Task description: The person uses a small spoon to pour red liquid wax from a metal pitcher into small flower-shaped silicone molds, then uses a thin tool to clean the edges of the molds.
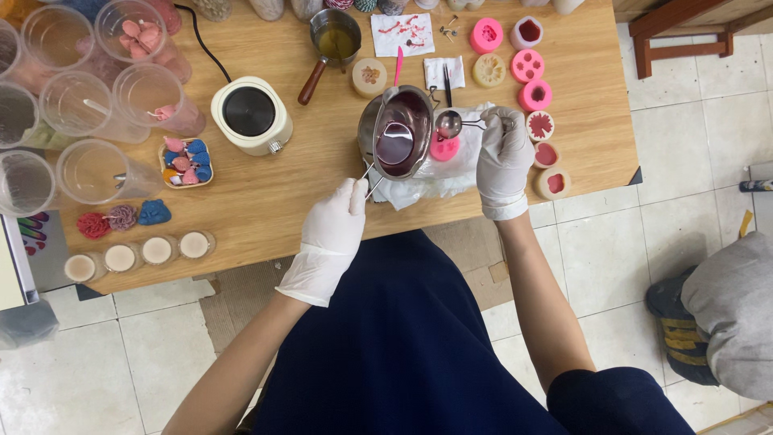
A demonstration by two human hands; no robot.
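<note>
Your left hand gripping the steel pouring pot by its handle, tilted over the desk, your right hand pinching a metal spoon, round pink moulds at right

Free room and obstacles on the desk. Bare wood is lying open along the near edge, between the left hand and the row of small filled cups, and between the white hotplate and the tilted steel pitcher. Clear plastic cups are crowding the left end. Pink silicone moulds are closing off the right end, just beside the right hand. The small saucepan, with its wooden handle, is blocking the far middle. The hotplate's black cord is crossing the far left.
</note>
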